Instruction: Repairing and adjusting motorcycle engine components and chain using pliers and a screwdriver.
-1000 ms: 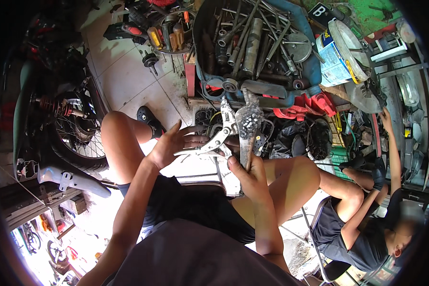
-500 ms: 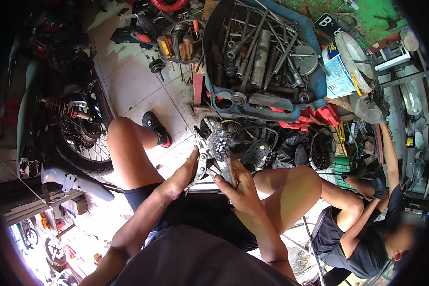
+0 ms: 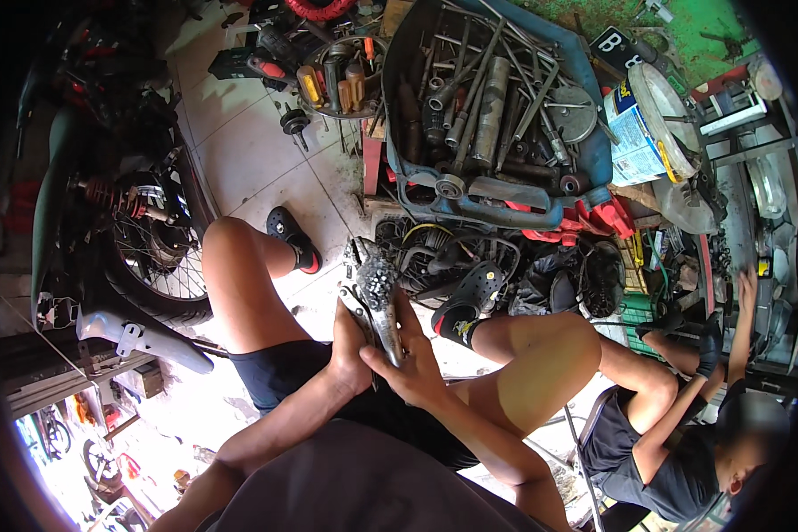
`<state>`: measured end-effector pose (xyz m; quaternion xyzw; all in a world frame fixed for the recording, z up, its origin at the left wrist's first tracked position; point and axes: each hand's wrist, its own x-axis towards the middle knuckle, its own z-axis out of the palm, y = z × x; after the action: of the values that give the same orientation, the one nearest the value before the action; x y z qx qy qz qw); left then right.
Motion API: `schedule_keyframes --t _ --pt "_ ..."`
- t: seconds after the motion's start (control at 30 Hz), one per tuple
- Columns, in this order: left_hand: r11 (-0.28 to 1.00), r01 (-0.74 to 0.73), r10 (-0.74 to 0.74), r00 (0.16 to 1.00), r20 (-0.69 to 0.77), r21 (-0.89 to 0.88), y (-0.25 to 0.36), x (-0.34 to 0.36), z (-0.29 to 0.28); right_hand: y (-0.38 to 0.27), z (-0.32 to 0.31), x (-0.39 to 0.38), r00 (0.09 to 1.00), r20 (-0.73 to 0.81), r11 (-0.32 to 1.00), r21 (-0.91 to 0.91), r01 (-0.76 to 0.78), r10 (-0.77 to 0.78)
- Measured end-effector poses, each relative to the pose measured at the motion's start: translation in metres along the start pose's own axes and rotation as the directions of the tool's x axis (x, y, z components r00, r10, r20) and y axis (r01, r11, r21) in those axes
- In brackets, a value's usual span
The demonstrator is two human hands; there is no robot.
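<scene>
A: Workshop floor, tiled, cluttered. Where's the part?

B: Metal casting (image 3: 374, 297) over my lap, above the knees. Left hand (image 3: 350, 350) and right hand (image 3: 414, 363) both clamped round its lower end. Feels rigid, probably heavy, greasy; grip low.

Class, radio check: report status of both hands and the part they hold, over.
Left hand and right hand both gripping the grey metal part above the lap. Blue tool tray ahead on the floor. Another person seated right, apart.

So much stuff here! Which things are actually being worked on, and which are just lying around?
In use:
- grey metal part, held between the knees
- left hand and right hand, both gripping it

Lying about:
- blue bin of tools
- motorcycle wheel
- screwdriver holder
- paint can
- another person's hand, far right
</scene>
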<state>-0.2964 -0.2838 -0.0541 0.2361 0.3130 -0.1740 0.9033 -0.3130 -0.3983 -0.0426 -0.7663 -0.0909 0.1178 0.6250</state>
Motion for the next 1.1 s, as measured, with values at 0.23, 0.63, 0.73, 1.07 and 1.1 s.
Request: schedule_keyframes --t 0.23,0.63,0.73,1.07,1.1 --pt "0.997 -0.011 0.011 1.0 -0.002 -0.076 0.006 -0.001 0.019 -0.006 -0.004 0.005 0.989 0.039 0.982 0.117 -0.146 0.142" --pt "0.827 -0.211 0.212 0.976 0.058 0.521 0.025 0.028 0.01 0.011 -0.017 0.011 0.81 -0.07 0.759 0.403 -0.511 0.582" --pt "0.669 -0.303 0.286 0.948 0.141 0.679 0.052 0.037 -0.002 0.024 -0.016 0.01 0.74 -0.012 0.65 0.489 -0.582 0.672" --pt "-0.109 -0.446 0.411 0.793 0.449 0.888 0.114 0.024 0.06 0.023 -0.006 0.023 0.639 0.195 0.435 0.585 -0.684 0.744" --pt "-0.188 -0.524 0.421 0.721 0.55 0.831 0.126 0.025 0.075 0.023 -0.005 0.024 0.619 0.276 0.339 0.642 -0.688 0.735"
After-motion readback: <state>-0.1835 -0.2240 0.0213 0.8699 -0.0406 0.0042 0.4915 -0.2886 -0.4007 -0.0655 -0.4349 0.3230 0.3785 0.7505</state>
